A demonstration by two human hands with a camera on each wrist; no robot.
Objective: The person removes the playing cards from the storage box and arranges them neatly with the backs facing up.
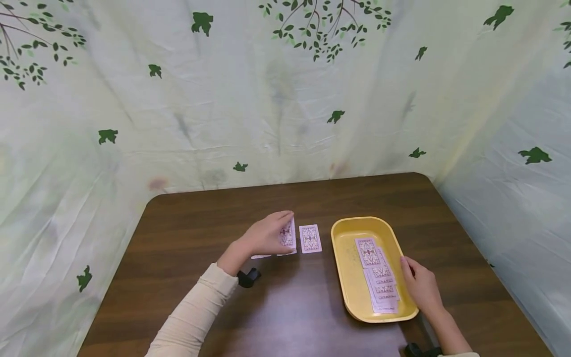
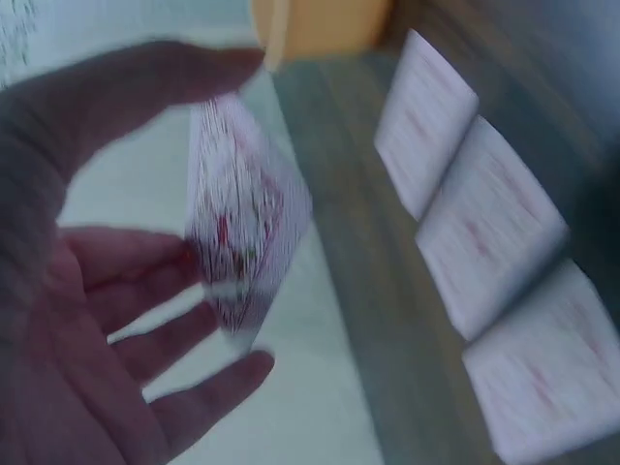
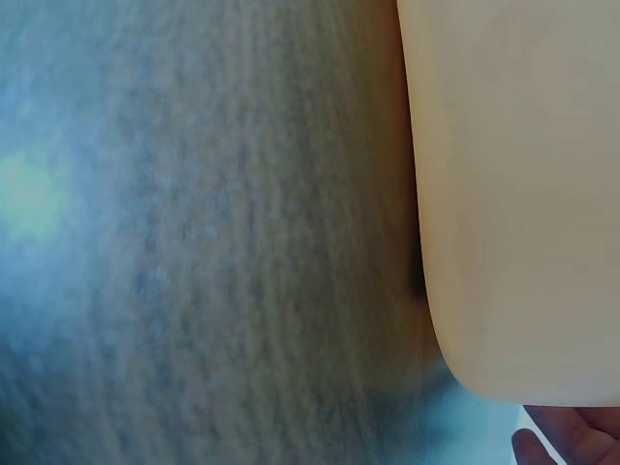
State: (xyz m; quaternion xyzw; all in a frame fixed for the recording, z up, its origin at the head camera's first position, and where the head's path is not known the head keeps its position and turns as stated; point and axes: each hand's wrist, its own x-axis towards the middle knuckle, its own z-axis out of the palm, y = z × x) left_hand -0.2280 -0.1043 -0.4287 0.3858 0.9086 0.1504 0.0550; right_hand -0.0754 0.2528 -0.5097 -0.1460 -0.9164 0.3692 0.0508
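My left hand [image 1: 266, 235] holds a playing card [image 2: 247, 218] by its edges, thumb on one side and fingers on the other, above a row on the table. Three cards lie face down in that row, seen in the left wrist view; the rightmost card [image 1: 310, 238] shows whole in the head view, the others partly hidden by my hand. At the right, my right hand [image 1: 421, 285] grips the rim of a yellow tray [image 1: 350, 297], thumb on top. Several overlapping cards [image 1: 379, 280] lie inside it, patterned backs up.
The brown wooden table [image 1: 200, 213] has rounded far corners. A pale curtain [image 1: 276, 124] with leaf prints hangs behind and along the sides. Black wrist straps [image 1: 249, 277] sit on both wrists.
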